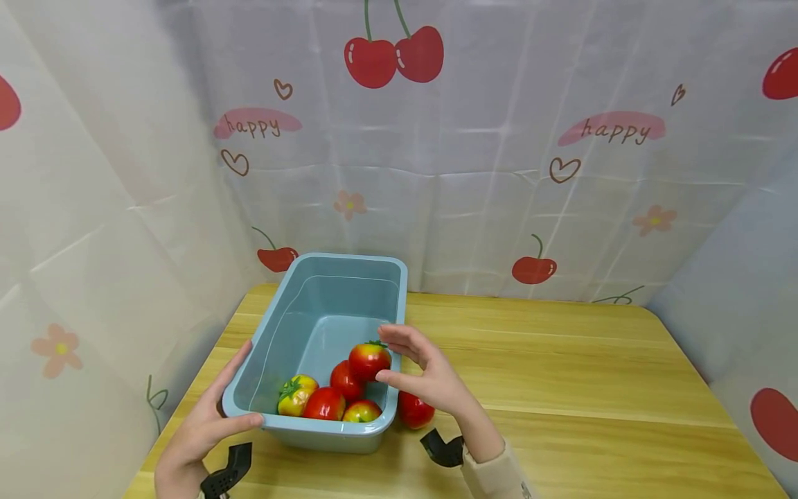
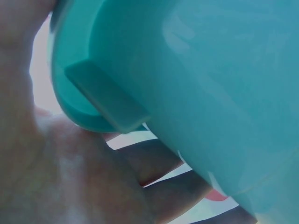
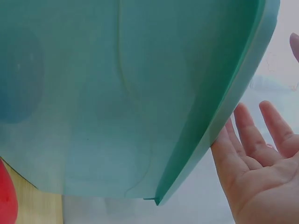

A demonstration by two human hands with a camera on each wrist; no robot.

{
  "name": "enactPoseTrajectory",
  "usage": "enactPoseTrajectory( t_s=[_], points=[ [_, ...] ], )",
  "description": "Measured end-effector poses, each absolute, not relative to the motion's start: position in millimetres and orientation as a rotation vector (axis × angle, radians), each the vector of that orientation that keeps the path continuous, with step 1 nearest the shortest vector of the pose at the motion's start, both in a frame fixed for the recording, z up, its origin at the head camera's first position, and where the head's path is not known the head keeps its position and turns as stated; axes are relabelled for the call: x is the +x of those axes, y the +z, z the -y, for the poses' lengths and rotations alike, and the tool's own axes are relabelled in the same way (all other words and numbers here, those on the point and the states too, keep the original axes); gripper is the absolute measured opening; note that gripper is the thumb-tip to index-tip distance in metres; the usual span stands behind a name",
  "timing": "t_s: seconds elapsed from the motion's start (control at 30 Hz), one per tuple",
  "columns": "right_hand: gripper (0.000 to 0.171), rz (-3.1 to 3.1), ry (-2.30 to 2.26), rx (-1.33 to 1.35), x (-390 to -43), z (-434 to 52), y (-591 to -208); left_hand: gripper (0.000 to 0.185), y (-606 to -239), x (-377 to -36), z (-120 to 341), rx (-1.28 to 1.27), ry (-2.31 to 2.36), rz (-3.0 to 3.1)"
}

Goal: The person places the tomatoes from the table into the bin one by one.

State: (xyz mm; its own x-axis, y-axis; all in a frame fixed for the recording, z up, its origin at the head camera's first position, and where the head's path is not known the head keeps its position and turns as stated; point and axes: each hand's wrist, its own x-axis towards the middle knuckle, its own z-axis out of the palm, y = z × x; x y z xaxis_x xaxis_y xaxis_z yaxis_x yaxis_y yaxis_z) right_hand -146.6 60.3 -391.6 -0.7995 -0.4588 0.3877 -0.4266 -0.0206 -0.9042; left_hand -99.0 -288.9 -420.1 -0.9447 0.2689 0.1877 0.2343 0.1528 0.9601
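Note:
A light blue plastic bin (image 1: pixel 339 428) stands on the table, with several red and yellow tomatoes gathered at its near end. My left hand (image 1: pixel 194 426) rests against the near left corner, its thumb along the front rim and its fingers straight along the outer wall (image 2: pixel 210 93). Over the right rim, my right hand (image 1: pixel 430 371) has its fingers spread and bent loosely. Close to its thumb is the uppermost tomato (image 1: pixel 368 362), beside a red tomato (image 1: pixel 346 381). In the right wrist view, the right palm (image 3: pixel 266 186) shows nothing in it.
Outside the bin, another tomato (image 1: pixel 415 410) lies against its right side, partly under my right hand. The wooden table (image 1: pixel 561 388) extends to the right. A white cherry-print curtain (image 1: pixel 474 173) hangs behind and along both sides.

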Motion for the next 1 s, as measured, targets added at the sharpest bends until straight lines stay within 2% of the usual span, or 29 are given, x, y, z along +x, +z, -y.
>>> enactPoseTrajectory(
  t_s=[0.43,1.0],
  points=[
    [0.048,-2.123,-2.17,-1.011,-145.3,-70.5,-403.3,0.096,-418.4,-99.8,287.7,0.501,1.951,-2.375],
    [0.044,-2.109,-2.286,-0.734,-148.2,-84.0,-430.3,0.096,-417.4,-99.6,287.0,0.509,1.959,-2.368]
  ],
)
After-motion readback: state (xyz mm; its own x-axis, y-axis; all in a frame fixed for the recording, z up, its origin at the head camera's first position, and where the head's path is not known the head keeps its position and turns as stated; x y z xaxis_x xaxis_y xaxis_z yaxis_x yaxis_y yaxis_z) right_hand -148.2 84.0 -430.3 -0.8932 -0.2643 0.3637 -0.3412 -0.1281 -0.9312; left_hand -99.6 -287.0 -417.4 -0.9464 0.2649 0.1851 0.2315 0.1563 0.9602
